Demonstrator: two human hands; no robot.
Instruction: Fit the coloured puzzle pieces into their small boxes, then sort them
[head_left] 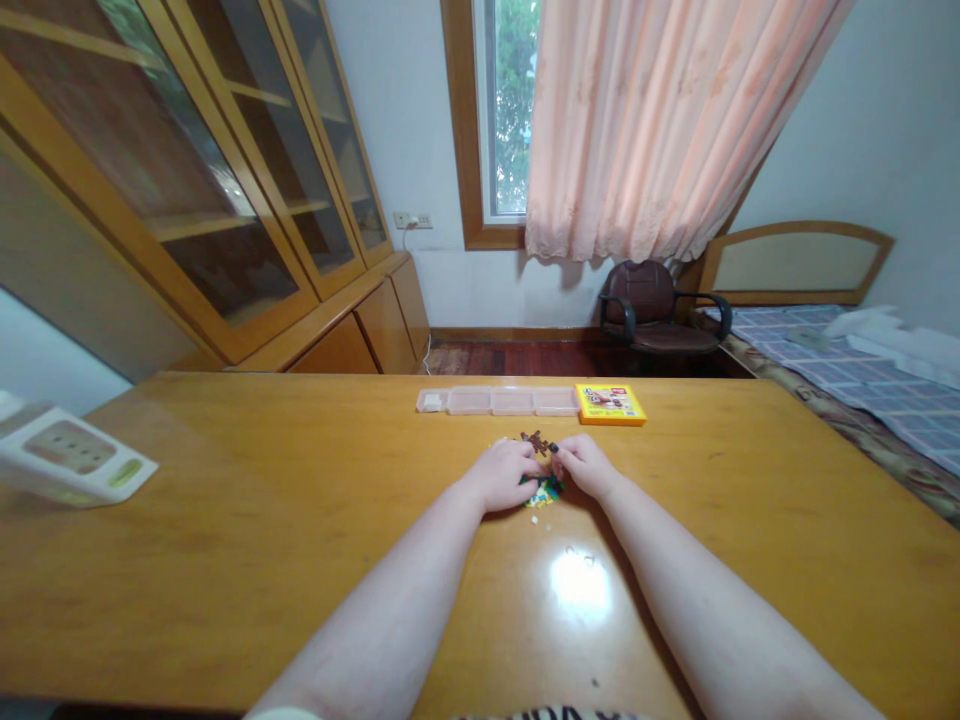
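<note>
Multicoloured pieces, one pile point(541, 496); leftward of it, left hand point(507, 475) half-curled, hold unclear; rightward, right hand point(587, 465) pinching one dark piece point(553, 448).

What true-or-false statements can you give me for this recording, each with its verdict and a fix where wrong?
1. The yellow box sits at the right end of the row of clear trays. True.
2. The white container stands at the right side of the table. False: it is at the left side.
3. A small dark piece is at the fingertips of the right hand. True.
4. The brown pieces lie nearer the camera than the mixed-colour pile. False: they lie farther away.
5. The left hand is next to the mixed-colour pile. True.
</note>
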